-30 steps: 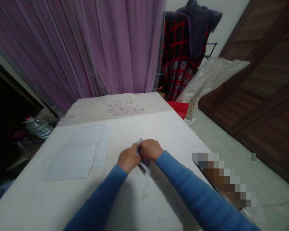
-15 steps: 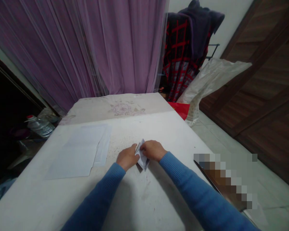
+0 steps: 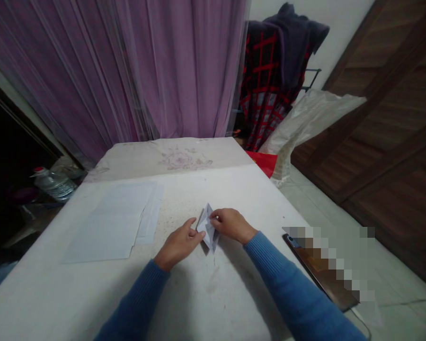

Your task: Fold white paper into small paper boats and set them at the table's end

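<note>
A small piece of folded white paper [image 3: 208, 232] with pointed ends stands a little raised on the white-covered table [image 3: 213, 293], between my hands. My right hand [image 3: 232, 223] pinches a flap along its right side. On the other side, my left hand [image 3: 180, 241] has its thumb tip against the paper's lower left face, while its index finger is held apart from the thumb. The remaining fingers of the left hand are partly hidden underneath. Inside the folds, I cannot make out the layers.
Flat white sheets [image 3: 106, 227] lie overlapping on the table's left. At the right edge lies a dark phone-like device [image 3: 319, 267], partly blurred out, with a white cable. A plastic bottle [image 3: 55, 183] stands beyond the left edge; a red bag [image 3: 264, 163] is beyond the right.
My left hand has drawn back to the left and its fingers have spread, leaving the thumb at the paper. My right hand keeps its pinch, moved slightly right.
</note>
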Available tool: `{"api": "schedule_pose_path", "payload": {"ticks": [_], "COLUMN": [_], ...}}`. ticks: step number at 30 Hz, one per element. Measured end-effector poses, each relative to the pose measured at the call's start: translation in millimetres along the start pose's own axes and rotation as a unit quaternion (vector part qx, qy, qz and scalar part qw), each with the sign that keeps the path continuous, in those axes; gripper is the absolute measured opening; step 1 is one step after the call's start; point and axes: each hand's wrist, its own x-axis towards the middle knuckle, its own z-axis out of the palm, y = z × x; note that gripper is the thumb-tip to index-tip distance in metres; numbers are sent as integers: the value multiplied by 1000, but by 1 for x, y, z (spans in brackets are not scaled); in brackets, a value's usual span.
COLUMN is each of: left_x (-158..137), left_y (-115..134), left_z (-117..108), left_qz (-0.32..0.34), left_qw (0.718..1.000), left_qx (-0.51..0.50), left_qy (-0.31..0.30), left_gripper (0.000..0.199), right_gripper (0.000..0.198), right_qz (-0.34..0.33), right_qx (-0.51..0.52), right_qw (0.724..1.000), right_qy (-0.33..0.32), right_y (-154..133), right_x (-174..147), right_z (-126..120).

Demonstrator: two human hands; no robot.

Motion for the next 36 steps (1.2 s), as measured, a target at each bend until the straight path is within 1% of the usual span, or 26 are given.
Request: {"api": "schedule_pose_path", "payload": {"ticks": [3, 6, 10, 12, 14, 16, 19, 21, 22, 24, 25, 27, 29, 31, 33, 35, 36], "left_x": [-4, -6, -8, -7, -5, -3, -1, -1, -1, -1, -1, -2, -3, -5, -6, -8, -8], "left_y": [-5, -4, 0, -1, -2, -1, 4, 10, 13, 20, 23, 28, 31, 32, 29, 24, 21], "left_z": [0, -5, -8, -7, -5, -3, -2, -2, -1, 0, 0, -1, -4, -7, -8, -8, -7], "left_qz": [-9, -16, -24, -25, -18, -10, -18, -24, -20, 10, 31, 71, 107, 155, 215, 257, 267], "left_qw": [999, 999, 999, 998, 999, 1000, 997, 991, 987, 980, 977, 977, 975, 964, 943, 921, 914], "left_qx": [-40, -28, 32, 37, 23, -4, -67, -126, -155, -198, -205, -185, -125, -55, -4, 25, 34], "left_qy": [-1, 4, 29, 35, 29, 24, 38, 40, 34, 30, 39, 84, 147, 207, 255, 292, 303], "left_gripper": [76, 70, 57, 50, 43, 40, 44, 50, 51, 51, 50, 45, 39, 37, 37, 36, 36], "right_gripper": [26, 25, 26, 28, 26, 21, 22, 26, 27, 31, 32, 32, 29, 27, 25, 27, 29], "right_qz": [42, 72, 65, 70, 70, 64, 57, 38, 22, -28, -58, -118, -172, -201, -202, -182, -165], "right_qx": [20, 30, 73, 92, 102, 106, 110, 134, 155, 196, 205, 203, 198, 201, 208, 225, 242], "right_qw": [998, 996, 995, 993, 992, 992, 992, 987, 980, 951, 935, 908, 887, 872, 870, 880, 887], "right_qy": [43, 46, 23, 19, 14, 8, 17, 74, 123, 236, 284, 348, 381, 399, 399, 376, 356], "right_y": [6, 14, 20, 21, 20, 20, 20, 20, 20, 18, 17, 16, 15, 14, 14, 13, 12], "right_x": [0, 0, -3, -3, -3, -2, -1, -3, -5, -10, -13, -18, -21, -22, -21, -21, -22], "right_z": [-3, -2, 9, 16, 21, 24, 25, 27, 28, 31, 33, 37, 41, 45, 49, 51, 51]}}
